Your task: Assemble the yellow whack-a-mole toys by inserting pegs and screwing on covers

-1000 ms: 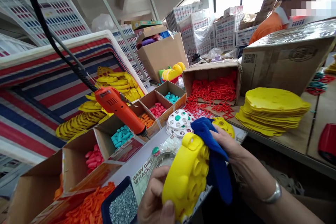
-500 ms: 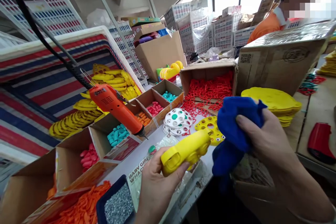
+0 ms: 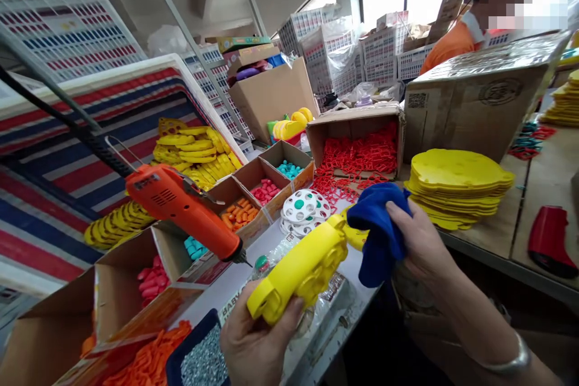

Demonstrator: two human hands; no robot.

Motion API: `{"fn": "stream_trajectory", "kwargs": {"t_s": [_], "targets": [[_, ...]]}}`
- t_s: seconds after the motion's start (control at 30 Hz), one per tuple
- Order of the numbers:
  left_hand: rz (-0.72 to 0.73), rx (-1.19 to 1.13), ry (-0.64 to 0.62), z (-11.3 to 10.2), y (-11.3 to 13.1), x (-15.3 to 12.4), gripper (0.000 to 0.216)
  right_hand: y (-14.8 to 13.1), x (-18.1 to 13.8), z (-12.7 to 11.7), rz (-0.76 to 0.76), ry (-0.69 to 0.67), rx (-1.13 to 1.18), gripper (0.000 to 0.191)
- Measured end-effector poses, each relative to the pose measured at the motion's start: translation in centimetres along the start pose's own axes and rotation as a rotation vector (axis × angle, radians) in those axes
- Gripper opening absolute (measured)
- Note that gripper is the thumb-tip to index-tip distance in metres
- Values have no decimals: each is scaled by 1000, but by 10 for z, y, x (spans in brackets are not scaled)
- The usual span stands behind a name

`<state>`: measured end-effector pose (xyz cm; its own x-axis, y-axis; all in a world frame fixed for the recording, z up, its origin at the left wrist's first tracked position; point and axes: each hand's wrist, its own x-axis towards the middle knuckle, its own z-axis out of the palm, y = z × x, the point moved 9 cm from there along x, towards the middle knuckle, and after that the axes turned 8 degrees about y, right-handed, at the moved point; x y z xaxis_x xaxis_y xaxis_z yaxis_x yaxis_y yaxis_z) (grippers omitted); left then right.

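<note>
A thick yellow plastic toy part (image 3: 298,265) with a bumpy underside is gripped in my left hand (image 3: 260,335), tilted above the table edge. My right hand (image 3: 425,241) is closed on a blue cloth (image 3: 380,226), which hangs in folds just right of the yellow part. Left of them hangs an orange electric screwdriver (image 3: 185,208), its bit pointing down toward the table. Under my left hand lies a dark blue tray (image 3: 203,347) of small screws. White discs with round holes (image 3: 303,208) and a partly covered yellow holed piece are behind the yellow part.
A row of cardboard compartments (image 3: 131,277) holds pink, teal and orange pieces. Red plastic parts spill from a carton (image 3: 357,151). Stacked yellow plates (image 3: 459,184) and a red-and-black tool (image 3: 552,241) lie on the right. Behind a large box (image 3: 479,93) is a person in orange (image 3: 452,48).
The yellow part has turned, showing more of its long side and bumpy face. My right hand has moved the cloth slightly left toward it. The screwdriver appears further left and lower.
</note>
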<state>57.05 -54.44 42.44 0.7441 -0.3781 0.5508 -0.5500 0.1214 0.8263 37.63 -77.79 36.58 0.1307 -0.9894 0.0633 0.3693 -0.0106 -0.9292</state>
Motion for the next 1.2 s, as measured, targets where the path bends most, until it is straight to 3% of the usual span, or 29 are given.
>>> {"fn": "stream_trajectory", "kwargs": {"t_s": [0.1,0.2,0.27,0.37,0.5,0.53,0.63,0.77,0.9,1.03,1.1,1.2], "targets": [[22,53,47,3,0,-1,25,-26,-23,20,-128,-159,-38,31],[260,157,-23,14,23,-8,21,-36,-38,55,-304,-339,-245,24],[425,211,-122,24,36,-16,20,-31,-36,64,-340,-325,-355,22],[494,259,-170,28,35,-22,21,-23,-40,70,-331,-300,-411,24],[453,311,-128,26,26,-23,16,-33,-67,85,-445,-475,-357,21],[441,314,-105,25,25,-23,15,-35,-69,85,-456,-477,-331,22],[411,292,-31,19,26,-23,20,-30,-55,69,-357,-309,-305,19],[341,198,-15,18,21,-22,23,-31,-58,74,-425,-423,-263,22],[373,184,-61,21,26,-21,18,-24,-51,62,-333,-276,-280,21],[377,199,-102,19,24,-20,19,-21,-56,72,-310,-381,-183,26],[259,152,-57,9,10,-17,22,-8,-40,58,-180,-286,-105,27],[-118,-74,103,-13,-32,-16,33,16,-9,21,-1,-79,-34,34]]}}
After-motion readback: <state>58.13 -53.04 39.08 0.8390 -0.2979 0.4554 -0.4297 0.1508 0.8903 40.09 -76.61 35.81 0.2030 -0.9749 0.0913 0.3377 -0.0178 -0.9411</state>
